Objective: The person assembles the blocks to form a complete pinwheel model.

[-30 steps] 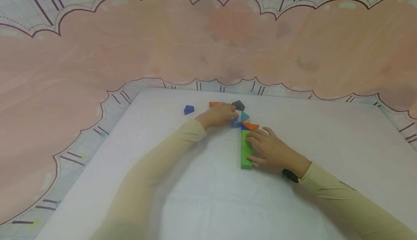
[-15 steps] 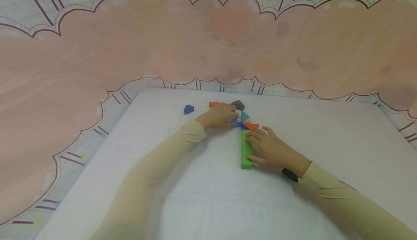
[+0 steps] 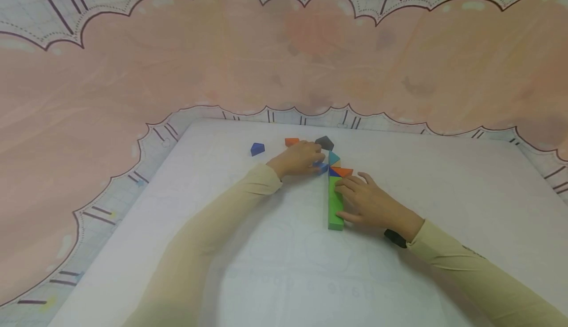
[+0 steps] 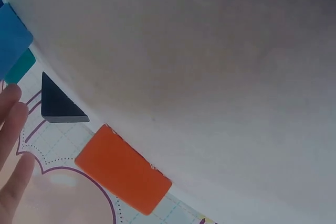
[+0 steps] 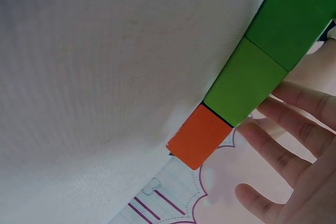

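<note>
My left hand [image 3: 296, 158] pinches a small blue block [image 3: 321, 168] at the left of a cluster of colored blocks; its thumb shows in front. In the left wrist view, its fingers [image 4: 11, 129] show below a blue block [image 4: 13, 40]. My right hand [image 3: 374, 201] rests its spread fingers along the right side of a green bar [image 3: 336, 206]. The right wrist view shows this bar as a light green block [image 5: 244, 82] against a darker green one [image 5: 294, 19]. Beyond its far end lie an orange triangle [image 3: 343, 171], a dark blue triangle [image 3: 333, 172] and a teal piece [image 3: 334, 158].
A black block [image 3: 325, 143] lies behind the cluster. Farther left are an orange block [image 3: 291, 142], partly behind my left hand, and a dark blue block [image 3: 257, 149]. The white tabletop [image 3: 266, 248] ends at a patterned pink cloth [image 3: 248, 70].
The blue block at my left fingertips has shifted and turned slightly. Both hands otherwise keep their places, and the green bar has not moved.
</note>
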`<state>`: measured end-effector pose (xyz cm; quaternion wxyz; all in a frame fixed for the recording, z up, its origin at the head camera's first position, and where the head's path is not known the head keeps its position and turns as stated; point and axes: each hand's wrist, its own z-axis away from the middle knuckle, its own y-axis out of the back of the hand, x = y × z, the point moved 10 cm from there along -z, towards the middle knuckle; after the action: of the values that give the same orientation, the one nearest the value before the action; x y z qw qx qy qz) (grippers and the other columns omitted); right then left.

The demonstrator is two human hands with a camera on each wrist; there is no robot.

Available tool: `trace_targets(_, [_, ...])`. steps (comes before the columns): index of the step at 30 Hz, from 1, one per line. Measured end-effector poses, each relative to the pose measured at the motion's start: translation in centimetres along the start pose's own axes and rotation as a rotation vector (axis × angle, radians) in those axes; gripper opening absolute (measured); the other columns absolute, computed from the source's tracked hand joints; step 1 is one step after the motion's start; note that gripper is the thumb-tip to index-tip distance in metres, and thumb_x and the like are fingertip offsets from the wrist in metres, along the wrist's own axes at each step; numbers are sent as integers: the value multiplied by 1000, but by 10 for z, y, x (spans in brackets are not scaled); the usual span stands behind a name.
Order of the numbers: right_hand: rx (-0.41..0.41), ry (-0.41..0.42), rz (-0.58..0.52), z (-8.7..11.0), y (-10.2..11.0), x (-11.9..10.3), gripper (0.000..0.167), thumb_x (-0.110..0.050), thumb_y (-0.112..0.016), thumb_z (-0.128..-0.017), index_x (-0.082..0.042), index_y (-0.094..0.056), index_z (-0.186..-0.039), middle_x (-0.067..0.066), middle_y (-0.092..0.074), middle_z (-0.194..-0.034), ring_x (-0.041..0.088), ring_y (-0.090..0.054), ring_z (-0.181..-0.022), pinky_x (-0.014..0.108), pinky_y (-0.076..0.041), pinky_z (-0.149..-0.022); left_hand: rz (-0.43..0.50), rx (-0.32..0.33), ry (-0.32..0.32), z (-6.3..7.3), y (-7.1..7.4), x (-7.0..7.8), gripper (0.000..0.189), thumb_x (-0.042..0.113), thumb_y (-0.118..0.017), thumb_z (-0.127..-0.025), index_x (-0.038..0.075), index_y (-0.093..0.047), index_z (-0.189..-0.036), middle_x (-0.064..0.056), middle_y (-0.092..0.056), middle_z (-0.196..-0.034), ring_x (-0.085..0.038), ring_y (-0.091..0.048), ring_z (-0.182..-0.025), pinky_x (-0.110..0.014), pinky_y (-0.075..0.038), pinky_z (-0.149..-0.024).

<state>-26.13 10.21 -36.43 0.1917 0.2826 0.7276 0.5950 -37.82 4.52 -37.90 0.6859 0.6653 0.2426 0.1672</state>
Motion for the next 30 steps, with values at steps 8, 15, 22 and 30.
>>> trace_targets(8, [2, -1, -6, 1, -2, 1, 55, -47, -66, -82, -6, -58, -118, 10, -60, -119, 29, -54, -115, 59, -37, -100, -84, -31, 70, -10, -3, -2, 33, 40, -56, -92, 14, -64, -110, -3, -63, -112, -18, -57, -107, -35, -43, -99])
trace_targets(15, [-3, -2, -2, 1, -4, 1, 56, -48, -65, -82, -6, -58, -118, 9, -60, -120, 28, -54, -116, 59, -36, -100, -28, -69, 122, -10, -7, -7, 25, 31, -60, -90, 14, -64, -109, -2, -61, -112, -19, -55, -105, -34, -43, -96])
trace_targets(22, [-11, -5, -7, 1, -5, 2, 56, -48, -65, -82, -6, -57, -119, 9, -59, -120, 28, -53, -116, 60, -36, -100, -13, -73, 140, -8, -6, -10, 23, 29, -59, -90, 11, -68, -100, -4, -62, -111, -20, -56, -103, -35, -43, -95])
trace_targets(30, [-4, 0, -15, 1, -3, 2, 56, -47, -65, -82, -6, -57, -118, 9, -59, -120, 28, -54, -116, 59, -36, -100, 43, -69, 154, -4, -2, -11, 28, 21, -52, -94, 16, -58, -120, -5, -60, -120, -22, -55, -112, -37, -41, -102])
